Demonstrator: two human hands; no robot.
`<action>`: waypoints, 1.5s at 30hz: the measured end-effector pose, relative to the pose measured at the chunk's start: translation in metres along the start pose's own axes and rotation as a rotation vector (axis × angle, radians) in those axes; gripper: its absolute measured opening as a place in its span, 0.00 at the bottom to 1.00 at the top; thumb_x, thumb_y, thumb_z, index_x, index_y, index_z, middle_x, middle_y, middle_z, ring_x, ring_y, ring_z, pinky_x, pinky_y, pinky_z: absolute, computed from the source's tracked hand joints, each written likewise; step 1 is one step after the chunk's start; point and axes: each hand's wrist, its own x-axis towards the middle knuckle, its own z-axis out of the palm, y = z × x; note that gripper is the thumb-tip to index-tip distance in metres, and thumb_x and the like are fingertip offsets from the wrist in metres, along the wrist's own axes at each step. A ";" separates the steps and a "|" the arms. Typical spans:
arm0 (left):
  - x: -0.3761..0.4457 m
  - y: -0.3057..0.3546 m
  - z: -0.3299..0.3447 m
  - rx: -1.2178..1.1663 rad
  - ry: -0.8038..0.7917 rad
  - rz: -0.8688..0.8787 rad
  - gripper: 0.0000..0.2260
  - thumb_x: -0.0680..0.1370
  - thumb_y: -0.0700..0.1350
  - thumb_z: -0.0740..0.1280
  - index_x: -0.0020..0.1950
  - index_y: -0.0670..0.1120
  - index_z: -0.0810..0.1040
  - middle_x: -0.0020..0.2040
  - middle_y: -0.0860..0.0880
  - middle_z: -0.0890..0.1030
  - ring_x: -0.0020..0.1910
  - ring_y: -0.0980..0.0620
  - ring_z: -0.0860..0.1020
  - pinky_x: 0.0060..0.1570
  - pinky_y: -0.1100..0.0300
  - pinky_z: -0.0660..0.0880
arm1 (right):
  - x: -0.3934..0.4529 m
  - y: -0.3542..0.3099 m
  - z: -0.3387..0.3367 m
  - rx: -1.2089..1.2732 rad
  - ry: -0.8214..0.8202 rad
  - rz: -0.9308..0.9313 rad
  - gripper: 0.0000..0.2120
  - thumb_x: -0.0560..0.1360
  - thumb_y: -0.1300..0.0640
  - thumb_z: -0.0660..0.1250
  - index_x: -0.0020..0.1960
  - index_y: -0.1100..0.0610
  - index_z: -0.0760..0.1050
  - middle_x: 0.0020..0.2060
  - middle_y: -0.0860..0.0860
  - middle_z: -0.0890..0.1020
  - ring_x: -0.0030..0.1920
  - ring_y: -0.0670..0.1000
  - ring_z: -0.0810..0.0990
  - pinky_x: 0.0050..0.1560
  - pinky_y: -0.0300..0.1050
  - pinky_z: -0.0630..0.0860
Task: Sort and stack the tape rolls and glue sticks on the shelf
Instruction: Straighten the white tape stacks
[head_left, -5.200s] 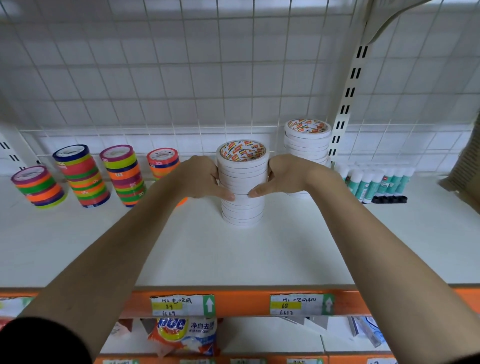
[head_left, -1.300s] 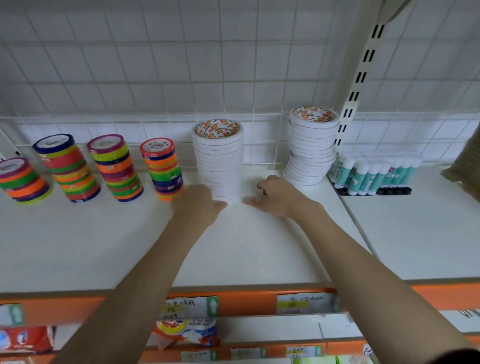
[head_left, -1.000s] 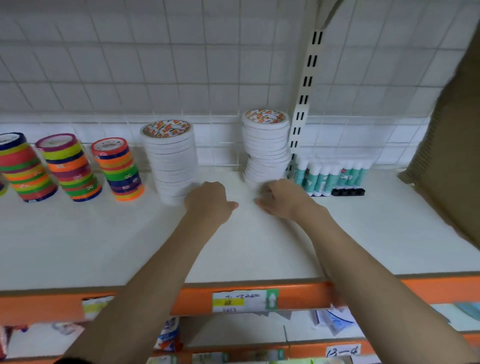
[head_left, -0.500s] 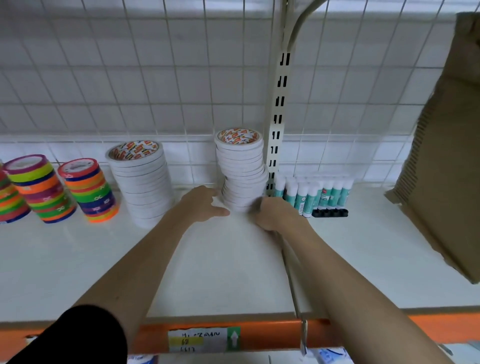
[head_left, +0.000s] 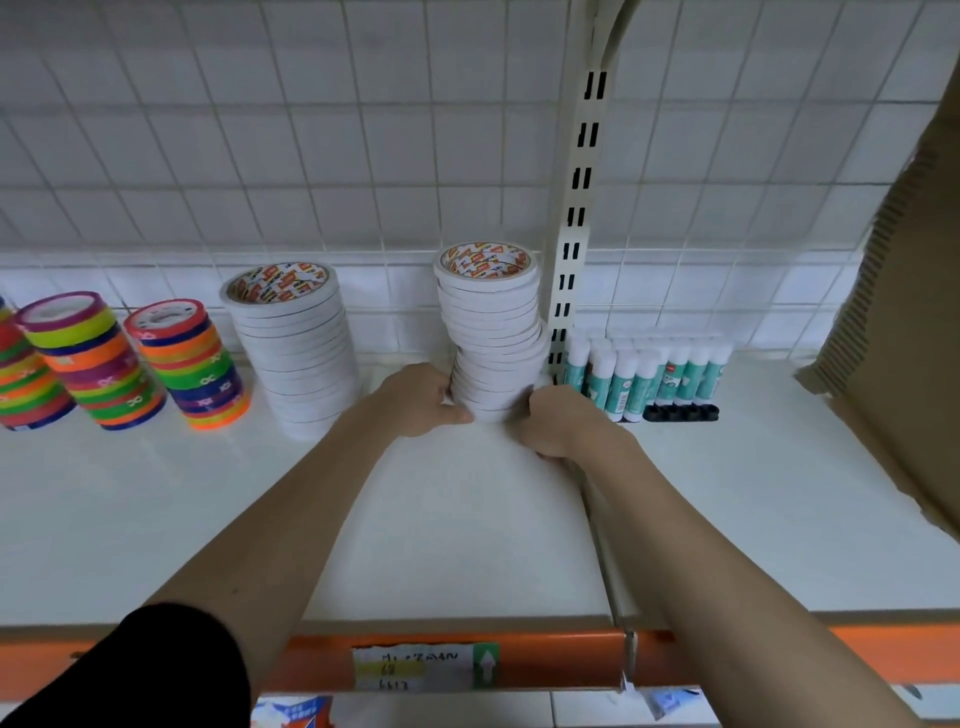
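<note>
White shelf (head_left: 467, 519) carries everything. From the left stand three stacks of striped coloured tape (head_left: 88, 358), then a straight stack of white tape (head_left: 296, 343), then a second white stack (head_left: 491, 332) whose lower rolls have slid out of line, so it leans. Just right of it, past a slotted upright (head_left: 576, 208), a row of teal-and-white glue sticks (head_left: 649, 374) stands upright in what looks like a black holder (head_left: 680, 413), though that part is small and dim.

Left hand (head_left: 415, 400) grips the crooked stack low on its left side, fingers curled behind it and thumb in front. Right hand (head_left: 558, 426) grasps the same stack at its base on the right, fingers wrapped round the bottom rolls.

Behind the shelf runs a white wire grid (head_left: 311, 156). A brown cardboard flap (head_left: 904, 312) hangs in at the far right. Along the shelf's front is an orange rail (head_left: 571, 660) with a handwritten price label (head_left: 421, 667).
</note>
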 end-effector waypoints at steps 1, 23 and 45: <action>-0.005 -0.001 0.001 -0.001 0.006 0.000 0.19 0.73 0.53 0.70 0.30 0.50 0.64 0.34 0.50 0.70 0.39 0.49 0.70 0.38 0.59 0.62 | -0.003 0.000 0.001 0.012 0.001 -0.019 0.13 0.76 0.58 0.56 0.33 0.55 0.62 0.33 0.51 0.72 0.41 0.54 0.75 0.46 0.45 0.75; -0.085 -0.001 0.014 0.020 0.095 -0.040 0.25 0.70 0.64 0.68 0.53 0.44 0.79 0.46 0.47 0.80 0.46 0.50 0.77 0.49 0.56 0.72 | -0.057 0.026 0.005 0.129 -0.025 -0.205 0.16 0.69 0.44 0.69 0.45 0.57 0.77 0.37 0.51 0.76 0.41 0.51 0.75 0.40 0.44 0.72; -0.083 0.007 -0.003 0.115 0.033 -0.174 0.36 0.67 0.65 0.70 0.68 0.45 0.70 0.59 0.52 0.76 0.60 0.50 0.73 0.56 0.59 0.66 | -0.040 0.023 -0.013 0.082 -0.066 -0.245 0.28 0.68 0.47 0.73 0.61 0.61 0.72 0.46 0.53 0.79 0.47 0.53 0.78 0.46 0.46 0.75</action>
